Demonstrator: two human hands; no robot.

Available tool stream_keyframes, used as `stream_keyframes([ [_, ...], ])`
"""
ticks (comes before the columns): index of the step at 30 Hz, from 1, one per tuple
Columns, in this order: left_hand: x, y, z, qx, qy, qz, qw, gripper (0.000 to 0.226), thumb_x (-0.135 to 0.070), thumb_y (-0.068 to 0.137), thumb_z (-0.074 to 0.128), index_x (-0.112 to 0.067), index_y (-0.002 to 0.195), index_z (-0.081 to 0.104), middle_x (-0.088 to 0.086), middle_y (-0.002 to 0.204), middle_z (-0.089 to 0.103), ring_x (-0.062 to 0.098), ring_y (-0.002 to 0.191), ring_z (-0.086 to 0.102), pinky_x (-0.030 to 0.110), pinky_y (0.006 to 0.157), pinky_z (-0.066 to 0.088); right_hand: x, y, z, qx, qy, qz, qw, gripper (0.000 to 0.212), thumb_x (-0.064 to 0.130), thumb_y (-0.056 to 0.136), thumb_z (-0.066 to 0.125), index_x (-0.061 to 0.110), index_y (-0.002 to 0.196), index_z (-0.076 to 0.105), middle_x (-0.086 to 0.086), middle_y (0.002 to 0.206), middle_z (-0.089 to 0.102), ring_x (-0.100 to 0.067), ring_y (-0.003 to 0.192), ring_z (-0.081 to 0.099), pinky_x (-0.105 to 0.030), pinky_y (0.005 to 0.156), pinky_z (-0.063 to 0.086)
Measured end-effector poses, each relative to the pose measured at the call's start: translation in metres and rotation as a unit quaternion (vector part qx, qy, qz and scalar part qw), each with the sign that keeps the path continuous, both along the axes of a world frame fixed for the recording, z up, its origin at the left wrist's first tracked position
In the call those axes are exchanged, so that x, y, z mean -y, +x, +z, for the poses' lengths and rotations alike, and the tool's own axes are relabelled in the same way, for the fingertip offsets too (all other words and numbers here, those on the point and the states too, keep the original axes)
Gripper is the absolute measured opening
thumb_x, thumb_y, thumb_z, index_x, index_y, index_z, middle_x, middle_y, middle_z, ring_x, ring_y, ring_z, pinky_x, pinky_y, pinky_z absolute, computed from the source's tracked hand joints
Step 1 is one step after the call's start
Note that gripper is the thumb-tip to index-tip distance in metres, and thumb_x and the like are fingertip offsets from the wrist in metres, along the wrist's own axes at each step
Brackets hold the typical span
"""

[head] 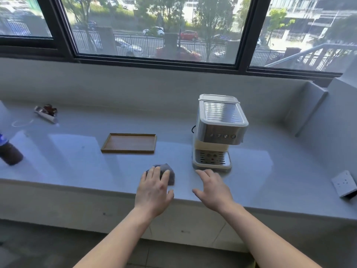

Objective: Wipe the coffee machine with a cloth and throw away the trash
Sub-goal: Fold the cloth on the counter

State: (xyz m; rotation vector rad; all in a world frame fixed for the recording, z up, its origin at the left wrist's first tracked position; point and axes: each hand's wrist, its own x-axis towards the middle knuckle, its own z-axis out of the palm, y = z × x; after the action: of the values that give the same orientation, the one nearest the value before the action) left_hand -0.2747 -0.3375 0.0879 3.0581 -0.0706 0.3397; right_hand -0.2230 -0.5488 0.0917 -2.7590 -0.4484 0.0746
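Observation:
A cream and steel coffee machine [220, 130] stands on the pale counter [67, 151], right of centre. A folded grey cloth [170, 174] lies near the counter's front edge, left of the machine. My left hand [153, 192] lies flat with its fingertips on the cloth, fingers spread, not gripping it. Just in front of the machine's drip tray hovers my right hand [212, 188], fingers apart and empty. Crumpled trash, a white wrapper with brown bits [46, 112], lies at the far left back of the counter.
A shallow wooden tray [129, 143] sits left of the machine. A dark bottle [8, 151] stands at the left edge. A white socket box [344, 183] rests at the right front. A large window runs along the back wall.

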Motion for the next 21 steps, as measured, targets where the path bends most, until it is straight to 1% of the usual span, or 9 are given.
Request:
stream_keyframes([
  [3, -0.018, 0.009, -0.001, -0.012, -0.001, 0.027, 1.0, 0.06, -0.049, 0.083, 0.056, -0.019, 0.134, 0.043, 0.014, 0.136, 0.047, 0.032, 0.129, 0.04, 0.047, 0.108, 0.034, -0.02, 0.016, 0.0, 0.0, 0.002, 0.018, 1.0, 0.064, 0.046, 0.087, 0.057, 0.028, 0.144, 0.034, 0.004, 0.138, 0.043, -0.02, 0.127, 0.035, -0.035, 0.096, 0.043],
  [7, -0.034, 0.025, -0.007, -0.018, -0.009, 0.056, 0.998, 0.062, -0.049, 0.085, 0.056, -0.02, 0.138, 0.043, 0.015, 0.141, 0.046, 0.032, 0.132, 0.039, 0.048, 0.11, 0.033, -0.043, 0.04, -0.001, -0.008, 0.011, 0.051, 0.999, 0.063, 0.045, 0.089, 0.058, 0.026, 0.144, 0.035, 0.001, 0.139, 0.044, -0.021, 0.132, 0.034, -0.035, 0.105, 0.038],
  [10, -0.041, 0.041, -0.017, -0.037, -0.029, 0.078, 0.996, 0.06, -0.048, 0.086, 0.055, -0.021, 0.138, 0.041, 0.013, 0.144, 0.043, 0.03, 0.134, 0.037, 0.044, 0.11, 0.033, -0.055, 0.057, -0.007, -0.013, 0.01, 0.071, 0.997, 0.062, 0.044, 0.089, 0.058, 0.026, 0.144, 0.036, 0.001, 0.139, 0.045, -0.021, 0.13, 0.037, -0.035, 0.103, 0.039],
  [13, -0.044, 0.061, -0.031, -0.069, -0.064, 0.099, 0.991, 0.062, -0.047, 0.088, 0.053, -0.023, 0.142, 0.035, 0.01, 0.146, 0.038, 0.027, 0.133, 0.037, 0.039, 0.107, 0.035, -0.062, 0.078, -0.018, -0.029, 0.0, 0.084, 0.996, 0.061, 0.046, 0.089, 0.058, 0.027, 0.143, 0.036, 0.002, 0.14, 0.046, -0.021, 0.13, 0.039, -0.036, 0.101, 0.042],
  [17, -0.049, 0.087, -0.051, -0.118, -0.089, 0.11, 0.983, 0.072, -0.046, 0.087, 0.054, -0.025, 0.149, 0.023, 0.007, 0.149, 0.034, 0.025, 0.134, 0.037, 0.037, 0.106, 0.036, -0.073, 0.106, -0.038, -0.052, -0.01, 0.109, 0.993, 0.059, 0.045, 0.089, 0.059, 0.026, 0.141, 0.038, 0.001, 0.138, 0.047, -0.023, 0.128, 0.041, -0.037, 0.1, 0.042],
  [21, -0.054, 0.108, -0.067, -0.174, -0.104, 0.118, 0.972, 0.08, -0.049, 0.085, 0.057, -0.029, 0.151, 0.017, 0.005, 0.155, 0.027, 0.024, 0.139, 0.03, 0.037, 0.109, 0.032, -0.085, 0.128, -0.059, -0.091, -0.022, 0.14, 0.986, 0.06, 0.044, 0.086, 0.061, 0.026, 0.139, 0.039, 0.0, 0.139, 0.047, -0.026, 0.125, 0.043, -0.04, 0.1, 0.042],
])
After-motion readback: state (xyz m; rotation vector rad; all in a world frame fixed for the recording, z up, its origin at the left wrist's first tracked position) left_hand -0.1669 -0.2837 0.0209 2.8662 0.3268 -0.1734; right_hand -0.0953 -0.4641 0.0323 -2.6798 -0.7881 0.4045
